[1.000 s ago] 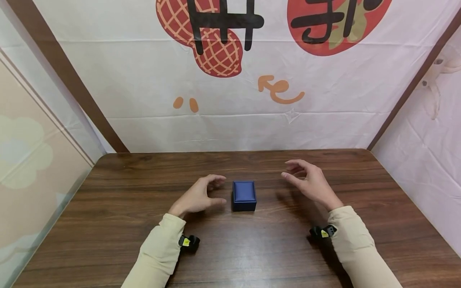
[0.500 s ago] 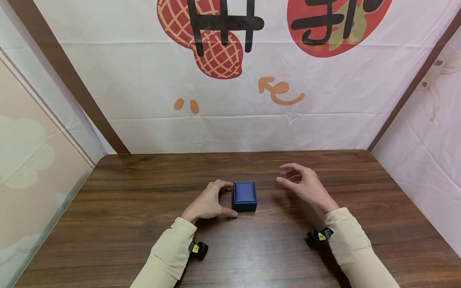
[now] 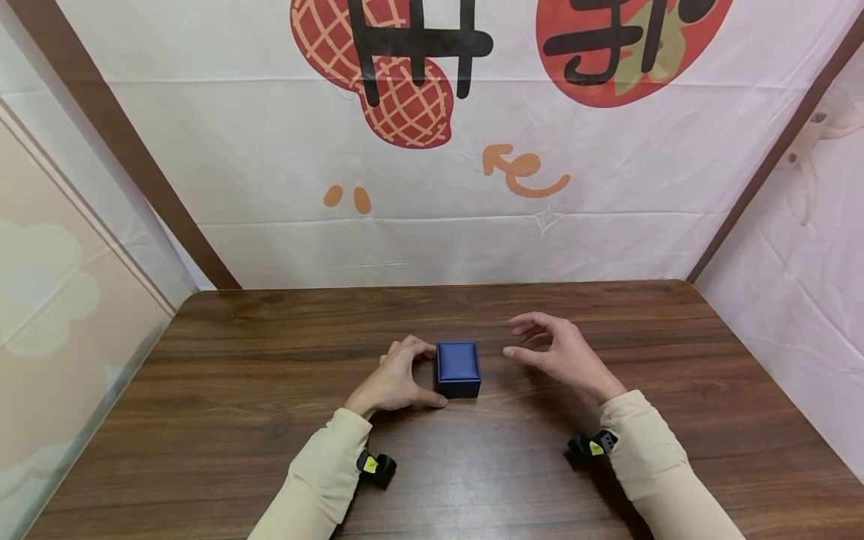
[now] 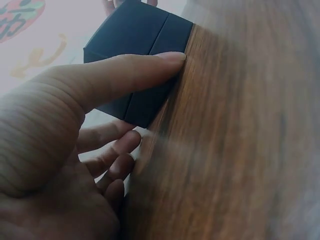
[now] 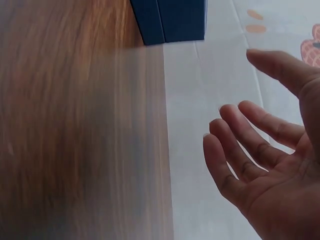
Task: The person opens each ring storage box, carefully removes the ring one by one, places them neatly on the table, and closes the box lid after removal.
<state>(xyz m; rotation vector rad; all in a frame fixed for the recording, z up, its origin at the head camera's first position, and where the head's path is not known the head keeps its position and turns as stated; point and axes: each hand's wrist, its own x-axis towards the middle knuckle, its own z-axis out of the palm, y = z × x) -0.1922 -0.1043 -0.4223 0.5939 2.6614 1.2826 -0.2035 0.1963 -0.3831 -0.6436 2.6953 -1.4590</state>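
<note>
A small navy jewelry box (image 3: 458,364) with a padded square lid sits upright on the wooden table, its lid closed. My left hand (image 3: 394,381) grips its left side, the thumb at the front and the fingers around the back corner. In the left wrist view the thumb (image 4: 140,70) lies across the box (image 4: 132,30) below the lid seam, while the fingers curl behind it. To the right of the box, my right hand (image 3: 559,354) hovers with loosely bent fingers and holds nothing. The right wrist view shows a gap between that hand (image 5: 265,150) and the box (image 5: 175,20).
The brown wood-grain table (image 3: 270,337) ends at a white printed cloth backdrop (image 3: 270,165) behind. Cloth panels also stand to the left and right. A black strap camera (image 3: 376,468) is on the left wrist, another strap camera (image 3: 592,445) on the right.
My left hand has moved right to the box and taken hold of its left side. My right hand has drifted left, closer to the box. The box stays where it was.
</note>
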